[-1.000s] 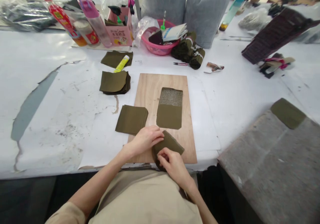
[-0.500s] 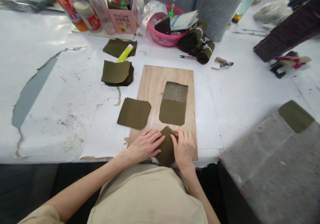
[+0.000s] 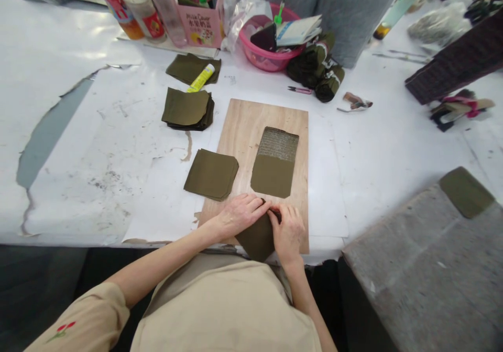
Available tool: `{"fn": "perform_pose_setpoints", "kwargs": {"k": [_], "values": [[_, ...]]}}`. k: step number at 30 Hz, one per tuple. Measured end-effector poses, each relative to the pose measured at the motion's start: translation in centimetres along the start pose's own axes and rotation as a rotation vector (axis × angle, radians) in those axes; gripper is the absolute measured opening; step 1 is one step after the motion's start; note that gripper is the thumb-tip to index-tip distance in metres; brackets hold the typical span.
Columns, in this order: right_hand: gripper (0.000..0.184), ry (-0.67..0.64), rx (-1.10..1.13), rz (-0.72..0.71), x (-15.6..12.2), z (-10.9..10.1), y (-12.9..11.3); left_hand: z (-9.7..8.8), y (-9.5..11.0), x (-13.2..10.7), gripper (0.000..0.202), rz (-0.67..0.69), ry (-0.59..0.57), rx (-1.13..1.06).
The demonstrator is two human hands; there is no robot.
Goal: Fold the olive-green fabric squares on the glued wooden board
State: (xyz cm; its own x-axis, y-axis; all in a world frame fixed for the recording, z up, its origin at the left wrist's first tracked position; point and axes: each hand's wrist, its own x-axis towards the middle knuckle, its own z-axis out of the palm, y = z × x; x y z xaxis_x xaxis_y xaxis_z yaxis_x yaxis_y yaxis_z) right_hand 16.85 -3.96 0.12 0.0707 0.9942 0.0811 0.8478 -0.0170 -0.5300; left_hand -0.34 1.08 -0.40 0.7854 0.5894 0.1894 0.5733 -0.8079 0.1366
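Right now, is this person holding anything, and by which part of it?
An olive piece, near its far corner: the right hand pinches the edge there; the left hand lays its fingers over it, any grip hidden.

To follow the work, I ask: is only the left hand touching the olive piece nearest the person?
No, the left hand and the right hand both touch this olive piece.

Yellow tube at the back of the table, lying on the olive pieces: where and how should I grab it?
Probably pinch the yellow tube across its middle, coming from above: it lies slantwise on the flat olive pieces, white cap toward the far right, with nothing on top of it.
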Motion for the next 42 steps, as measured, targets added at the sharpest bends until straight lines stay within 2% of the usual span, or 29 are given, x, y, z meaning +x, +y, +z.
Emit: {"fn": "perform_pose_setpoints", "kwargs": {"k": [9, 12, 24, 42], "values": [[0.024, 0.08, 0.059, -0.093, -0.6, 0.7, 1.3, 0.3, 0.0, 0.1, 0.024, -0.026, 0.066, -0.03], [0.024, 0.07, 0.028, -0.115, -0.8, 0.7, 1.5, 0.3, 0.0, 0.0, 0.024, -0.026, 0.072, -0.027], [0.027, 0.065, -0.005, -0.119, -1.1, 0.9, 1.4, 0.2, 0.1, -0.4, 0.025, -0.042, 0.004, -0.078], [0.028, 0.043, -0.032, -0.132, -1.3, 0.9, 1.8, 0.6, 0.2, -0.7, 0.027, -0.07, -0.003, -0.095]]}}
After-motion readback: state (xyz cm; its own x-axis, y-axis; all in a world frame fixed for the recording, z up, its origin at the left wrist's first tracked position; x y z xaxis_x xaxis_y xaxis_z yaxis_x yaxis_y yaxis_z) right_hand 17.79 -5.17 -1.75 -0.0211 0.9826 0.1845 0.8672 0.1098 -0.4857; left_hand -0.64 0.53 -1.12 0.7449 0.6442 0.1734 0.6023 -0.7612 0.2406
